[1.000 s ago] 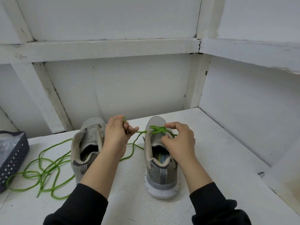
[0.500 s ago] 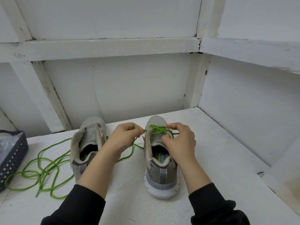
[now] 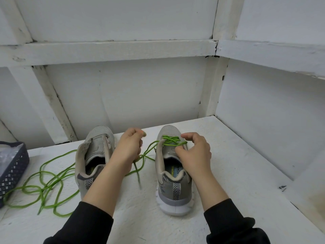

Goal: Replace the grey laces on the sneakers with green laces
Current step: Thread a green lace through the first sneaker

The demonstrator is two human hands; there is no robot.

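I am seeing my left hand [image 3: 129, 148] drawing back from the right sneaker [image 3: 173, 191], its grip pinching the green lace [image 3: 171, 140] and tightening one more crossing; of the right hand [image 3: 195, 153] I cannot tell the grip.

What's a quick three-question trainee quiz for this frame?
1. True or false: the left sneaker has a green lace threaded through its eyelets.
2. Where does the dark basket sit? A) at the left end of the table B) between the sneakers C) on the wall ledge
3. Fill in: the left hand grips the green lace threaded through the ___ sneaker.
Key: 1 false; 2 A; 3 right, meaning the right sneaker.
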